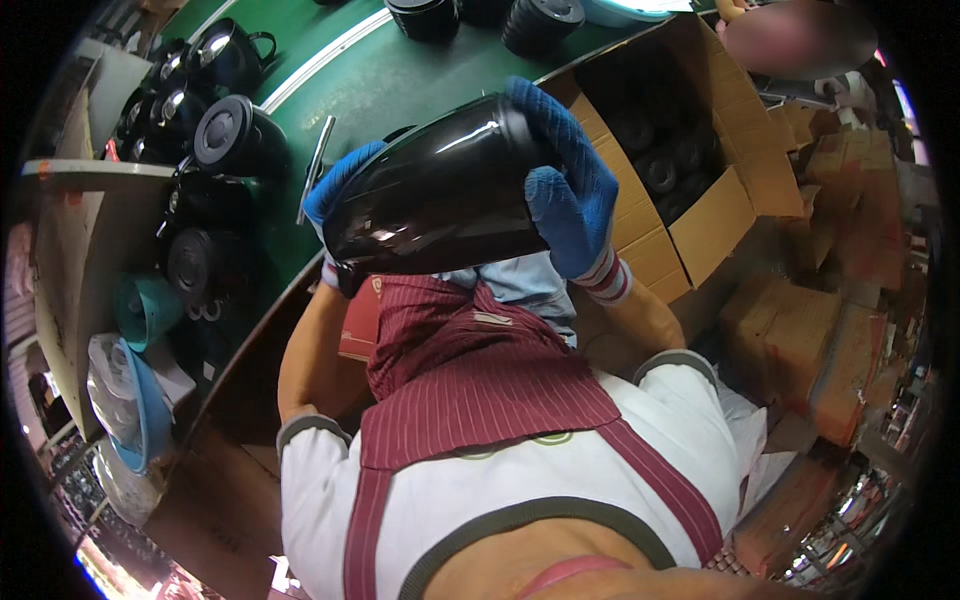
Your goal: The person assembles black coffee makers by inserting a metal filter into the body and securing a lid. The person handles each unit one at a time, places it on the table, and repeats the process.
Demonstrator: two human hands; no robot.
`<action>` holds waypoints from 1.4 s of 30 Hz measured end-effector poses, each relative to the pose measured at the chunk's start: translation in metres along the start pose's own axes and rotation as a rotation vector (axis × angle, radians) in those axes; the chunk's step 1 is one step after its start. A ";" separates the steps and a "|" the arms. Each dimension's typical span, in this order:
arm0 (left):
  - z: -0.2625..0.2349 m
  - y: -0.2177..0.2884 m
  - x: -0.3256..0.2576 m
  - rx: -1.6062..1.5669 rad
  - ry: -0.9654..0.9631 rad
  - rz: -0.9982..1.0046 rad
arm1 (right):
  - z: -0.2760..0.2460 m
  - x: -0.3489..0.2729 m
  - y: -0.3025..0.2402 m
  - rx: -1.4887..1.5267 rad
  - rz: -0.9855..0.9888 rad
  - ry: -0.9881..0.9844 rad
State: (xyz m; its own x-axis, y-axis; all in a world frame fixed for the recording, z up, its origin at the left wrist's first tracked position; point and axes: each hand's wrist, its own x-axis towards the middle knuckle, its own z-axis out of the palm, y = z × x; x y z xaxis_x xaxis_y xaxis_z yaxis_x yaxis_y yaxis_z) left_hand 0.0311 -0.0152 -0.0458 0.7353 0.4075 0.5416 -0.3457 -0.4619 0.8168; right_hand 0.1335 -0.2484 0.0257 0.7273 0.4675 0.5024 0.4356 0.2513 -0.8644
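Note:
Tilted on its side, a large glossy black pot (440, 185) is held up between my two hands above my lap. My left hand (342, 185), in a blue knit glove, grips its left end; most of those fingers are hidden behind it. At the right end my right hand (572, 190), also gloved in blue, wraps over the rim with the thumb toward me. A short dark part sticks out at the pot's lower left, perhaps a handle. Beside my left hand stands a thin silver rod (317, 165).
Several black pots, some lidded, crowd the left of the green worktop (355, 85). An open cardboard box (715, 235) holding round black items stands to the right. Teal and blue basins (148, 310) sit at left. More cartons (790, 325) pile up at right, near another person's arm.

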 end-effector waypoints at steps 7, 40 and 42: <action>-0.024 -0.030 -0.002 -0.522 -0.359 -0.346 | -0.001 0.004 -0.005 -0.278 -0.384 -0.057; -0.050 0.018 0.018 0.162 -0.212 0.239 | -0.032 -0.035 0.082 -0.062 0.123 -0.367; -0.039 0.012 -0.018 -0.208 -0.078 -0.254 | -0.019 -0.022 0.054 -0.110 -0.099 -0.348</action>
State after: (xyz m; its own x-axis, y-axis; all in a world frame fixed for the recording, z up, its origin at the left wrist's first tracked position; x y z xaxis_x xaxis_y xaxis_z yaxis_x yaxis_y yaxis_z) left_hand -0.0090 0.0025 -0.0385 0.8530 0.4236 0.3049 -0.2509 -0.1794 0.9512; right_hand 0.1515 -0.2613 -0.0318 0.4632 0.7102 0.5302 0.5632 0.2260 -0.7948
